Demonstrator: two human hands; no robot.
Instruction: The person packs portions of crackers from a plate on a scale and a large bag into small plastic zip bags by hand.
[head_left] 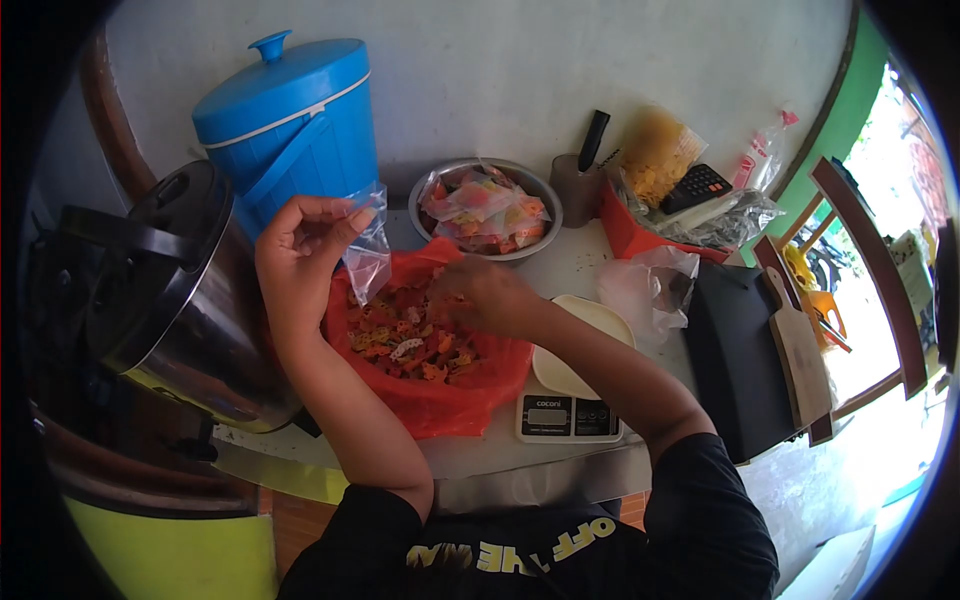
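My left hand (308,235) is raised at the left, thumb and fingers pinched on the top of a small clear plastic bag (370,262). The bag hangs down and looks empty. Below it lies a red plastic bag (470,405), spread wide and filled with small orange, yellow and red snack pieces (410,335). Over the right side of this pile is my right hand (485,297), bent downward; its fingers are dark and blurred among the pieces. Under my right forearm sits a white kitchen scale (570,420) with a cream tray (560,372) on it.
Behind the pile stands a metal bowl (555,215) of filled small packets (485,205). A blue lidded bucket (290,130) and a large steel pot (210,330) flank the left. Right are a red basket (625,235), a crumpled plastic bag (655,285) and a black box (735,350).
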